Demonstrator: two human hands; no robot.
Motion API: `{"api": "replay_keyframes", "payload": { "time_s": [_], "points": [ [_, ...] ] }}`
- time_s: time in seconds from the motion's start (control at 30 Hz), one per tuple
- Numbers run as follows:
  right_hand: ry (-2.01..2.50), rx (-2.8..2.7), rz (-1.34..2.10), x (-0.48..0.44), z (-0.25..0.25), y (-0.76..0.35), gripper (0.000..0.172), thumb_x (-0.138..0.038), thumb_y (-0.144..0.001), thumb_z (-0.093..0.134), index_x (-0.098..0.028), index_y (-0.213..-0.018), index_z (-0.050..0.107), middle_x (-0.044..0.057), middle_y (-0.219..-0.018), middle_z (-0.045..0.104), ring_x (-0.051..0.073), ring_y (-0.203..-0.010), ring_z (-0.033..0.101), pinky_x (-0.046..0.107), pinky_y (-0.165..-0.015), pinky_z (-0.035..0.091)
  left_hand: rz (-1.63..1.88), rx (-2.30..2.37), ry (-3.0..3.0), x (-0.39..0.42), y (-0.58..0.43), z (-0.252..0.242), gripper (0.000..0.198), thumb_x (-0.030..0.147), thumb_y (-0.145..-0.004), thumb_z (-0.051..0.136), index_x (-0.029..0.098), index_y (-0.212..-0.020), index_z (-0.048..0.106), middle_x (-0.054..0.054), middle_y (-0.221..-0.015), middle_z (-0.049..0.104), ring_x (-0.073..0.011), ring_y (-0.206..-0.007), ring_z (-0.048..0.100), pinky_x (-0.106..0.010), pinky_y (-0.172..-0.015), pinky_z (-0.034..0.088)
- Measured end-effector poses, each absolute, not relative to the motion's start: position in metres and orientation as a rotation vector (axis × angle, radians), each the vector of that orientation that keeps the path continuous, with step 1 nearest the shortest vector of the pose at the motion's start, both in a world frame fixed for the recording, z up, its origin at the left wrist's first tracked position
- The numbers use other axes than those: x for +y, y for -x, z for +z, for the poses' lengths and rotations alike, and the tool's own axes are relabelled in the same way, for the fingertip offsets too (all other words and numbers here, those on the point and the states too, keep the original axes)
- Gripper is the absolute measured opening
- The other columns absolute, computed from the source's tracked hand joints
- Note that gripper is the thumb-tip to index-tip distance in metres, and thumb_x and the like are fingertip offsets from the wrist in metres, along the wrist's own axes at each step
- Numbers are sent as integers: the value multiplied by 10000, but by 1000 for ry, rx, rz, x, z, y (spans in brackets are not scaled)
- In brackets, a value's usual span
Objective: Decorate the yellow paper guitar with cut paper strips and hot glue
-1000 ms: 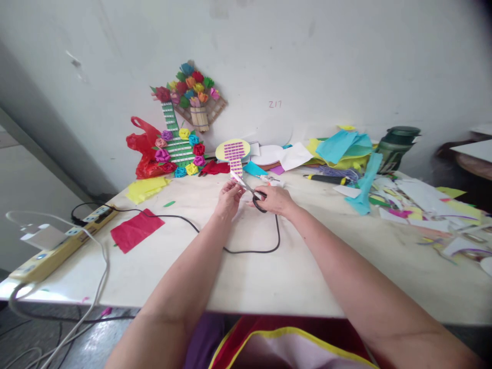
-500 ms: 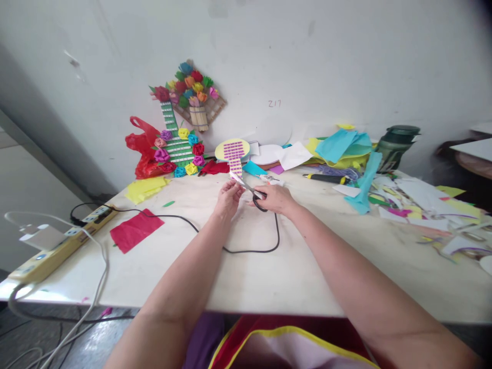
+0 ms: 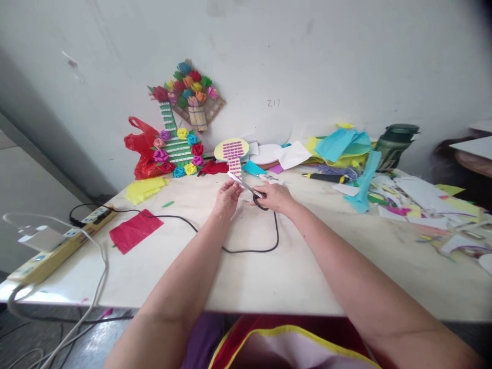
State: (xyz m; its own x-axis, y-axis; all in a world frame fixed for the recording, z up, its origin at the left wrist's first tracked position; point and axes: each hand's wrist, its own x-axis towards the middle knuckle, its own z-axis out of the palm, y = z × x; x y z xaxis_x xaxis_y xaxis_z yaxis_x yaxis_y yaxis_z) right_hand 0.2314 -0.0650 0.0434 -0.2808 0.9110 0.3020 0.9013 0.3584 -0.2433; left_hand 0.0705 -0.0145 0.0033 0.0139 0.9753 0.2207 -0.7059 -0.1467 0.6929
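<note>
My right hand (image 3: 275,198) is closed around the dark handles of the scissors (image 3: 260,200), whose silver blades point away to the upper left. Just beyond the blade tips is the lower end of a woven purple-and-yellow paper strip (image 3: 234,165), attached to a yellow oval piece (image 3: 219,149). My left hand (image 3: 227,200) is in a pinch beside the blades, fingertips pressed together. What it holds is too small to make out. A black cable (image 3: 249,251) runs across the table below both hands.
A red paper sheet (image 3: 136,230) and a power strip (image 3: 57,256) lie on the left. Behind them stands a green guitar-shaped craft with paper roses (image 3: 179,151). On the right are a yellow-black cutter (image 3: 325,178), paper scraps (image 3: 423,200) and a dark green bottle (image 3: 395,146).
Both hands stay in nearly the same place. The scissors' blades have shifted very slightly, and the whole view has drifted a little.
</note>
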Motion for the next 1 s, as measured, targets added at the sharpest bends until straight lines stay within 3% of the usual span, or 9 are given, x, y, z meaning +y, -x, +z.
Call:
{"api": "replay_keyframes", "payload": {
  "time_s": [0.27,1.0],
  "points": [
    [1571,-2222,35,-63,42,-233,270,-482,-736,534,-274,-859,653,-17,-771,669,148,-734,580,232,-569,310,1538,472,-803,-15,-70,4,169,73,-616,696,144,-710,576,8,-654,580,-81,-615,561,-233,-681,452],
    [1701,-2202,78,-66,44,-231,350,-543,-729,484,-311,-945,633,-22,-843,675,174,-788,590,251,-612,360,1440,501,-1009,-23,-76,4,181,149,-583,731,147,-691,585,21,-600,571,-83,-569,544,-250,-638,447]
  ]
}}
